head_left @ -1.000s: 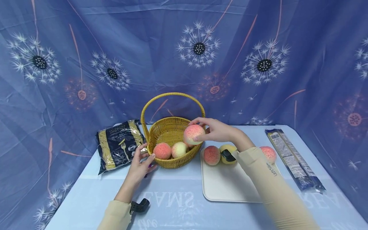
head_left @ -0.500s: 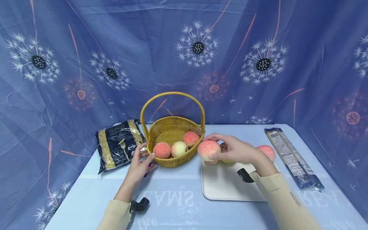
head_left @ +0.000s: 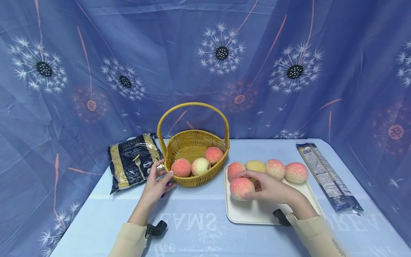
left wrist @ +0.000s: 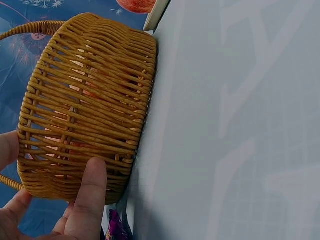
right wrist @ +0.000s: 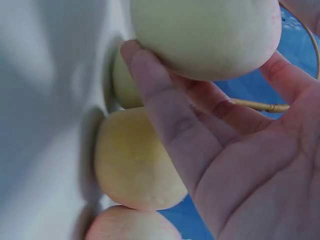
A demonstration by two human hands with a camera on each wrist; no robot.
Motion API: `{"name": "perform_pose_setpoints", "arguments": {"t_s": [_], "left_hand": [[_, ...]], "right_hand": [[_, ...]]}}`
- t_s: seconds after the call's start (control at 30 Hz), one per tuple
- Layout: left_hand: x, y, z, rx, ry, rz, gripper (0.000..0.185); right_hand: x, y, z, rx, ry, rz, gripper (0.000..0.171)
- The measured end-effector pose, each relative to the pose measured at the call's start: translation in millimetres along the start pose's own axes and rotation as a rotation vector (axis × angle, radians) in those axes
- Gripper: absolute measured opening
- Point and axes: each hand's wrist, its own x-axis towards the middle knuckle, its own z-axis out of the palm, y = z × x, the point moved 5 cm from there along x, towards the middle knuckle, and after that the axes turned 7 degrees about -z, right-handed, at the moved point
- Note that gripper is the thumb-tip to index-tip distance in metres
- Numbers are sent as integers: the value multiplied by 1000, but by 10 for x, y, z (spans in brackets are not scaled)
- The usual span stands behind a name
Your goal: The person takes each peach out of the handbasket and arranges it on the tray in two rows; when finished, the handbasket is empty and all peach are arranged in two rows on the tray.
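My right hand [head_left: 269, 187] holds a pink-and-cream peach [head_left: 241, 188] between thumb and fingers over the front left of a white tray [head_left: 237, 217]. In the right wrist view the held peach [right wrist: 205, 35] shows its pale underside. Along the tray's back edge lie a red peach [head_left: 235, 168], a yellow peach [head_left: 255, 165] and further pink ones. My left hand [head_left: 155, 185] touches the left side of a yellow wicker basket [head_left: 192, 182]; in the left wrist view one straight finger [left wrist: 90, 195] lies against its outer wall. Three peaches sit inside the basket, a pale one [head_left: 199, 166] in the middle.
A dark pasta bag [head_left: 135, 160] lies left of the basket, by the left hand. Two long flat packets [head_left: 329, 178] lie right of the tray. A small purple thing [left wrist: 116, 227] is partly hidden by the left hand. A blue dandelion curtain [head_left: 192, 53] hangs behind.
My right hand has carried the peach from the basket's right rim rightward and down toward the viewer, over the tray. The left hand and basket have stayed in place.
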Motion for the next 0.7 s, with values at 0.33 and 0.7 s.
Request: {"name": "perform_pose_setpoints", "arguments": {"t_s": [0.33,0.7], "left_hand": [[17,-3,4,-1,-2,7,63],[10,-13,1,6,6,12,64]], "right_hand": [[-61,106,184,-36,-1,7,59],[-34,130,252,-54,22,-27,58]]}}
